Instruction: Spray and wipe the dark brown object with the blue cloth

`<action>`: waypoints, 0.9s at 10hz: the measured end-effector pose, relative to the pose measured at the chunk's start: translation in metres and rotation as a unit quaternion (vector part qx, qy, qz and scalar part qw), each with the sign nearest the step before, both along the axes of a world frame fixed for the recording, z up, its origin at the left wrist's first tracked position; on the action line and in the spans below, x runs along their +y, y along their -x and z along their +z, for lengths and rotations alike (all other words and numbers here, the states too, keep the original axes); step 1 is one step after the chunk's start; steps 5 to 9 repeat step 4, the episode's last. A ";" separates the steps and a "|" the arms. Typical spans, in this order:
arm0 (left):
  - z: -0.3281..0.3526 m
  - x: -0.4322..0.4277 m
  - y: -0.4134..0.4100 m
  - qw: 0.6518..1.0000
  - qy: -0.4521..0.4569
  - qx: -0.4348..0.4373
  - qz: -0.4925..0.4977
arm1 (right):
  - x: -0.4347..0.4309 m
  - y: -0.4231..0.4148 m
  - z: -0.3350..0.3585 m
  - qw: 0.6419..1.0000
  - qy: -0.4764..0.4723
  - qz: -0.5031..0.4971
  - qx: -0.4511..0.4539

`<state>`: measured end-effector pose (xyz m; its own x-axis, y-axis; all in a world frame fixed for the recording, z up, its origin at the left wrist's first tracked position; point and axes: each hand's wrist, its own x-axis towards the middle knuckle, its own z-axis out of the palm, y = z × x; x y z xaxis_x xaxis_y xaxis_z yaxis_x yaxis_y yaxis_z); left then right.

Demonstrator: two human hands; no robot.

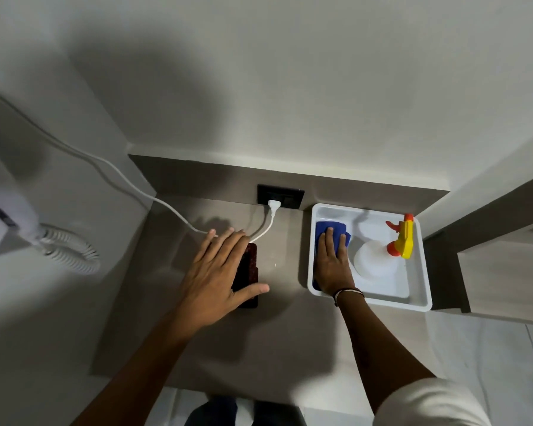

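Note:
A dark brown, patterned flat object (249, 265) lies on the grey counter, mostly under my left hand (217, 273), whose fingers are spread flat over it. The blue cloth (331, 229) rests in the left part of a white tray (419, 298). My right hand (331, 265) lies flat on the cloth with straight fingers, not closed around it. A white spray bottle (373, 262) with a yellow and orange trigger head (403, 241) lies in the same tray, just right of my right hand.
A black wall socket (290, 196) holds a white plug (273, 207) whose cable runs left past my left fingertips. A white wall-mounted device with a coiled cord (71, 250) hangs at the left. The counter (290, 333) ends at a wall behind and a cabinet at right.

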<state>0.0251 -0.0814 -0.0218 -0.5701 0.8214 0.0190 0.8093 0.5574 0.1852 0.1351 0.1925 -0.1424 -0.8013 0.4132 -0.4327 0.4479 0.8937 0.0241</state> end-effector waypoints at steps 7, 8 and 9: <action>0.022 0.007 0.012 0.999 -0.029 0.006 0.038 | -0.057 0.009 0.095 0.955 0.076 -0.008 0.287; 0.022 0.007 0.012 0.999 -0.029 0.006 0.038 | -0.057 0.009 0.095 0.955 0.076 -0.008 0.287; 0.022 0.007 0.012 0.999 -0.029 0.006 0.038 | -0.057 0.009 0.095 0.955 0.076 -0.008 0.287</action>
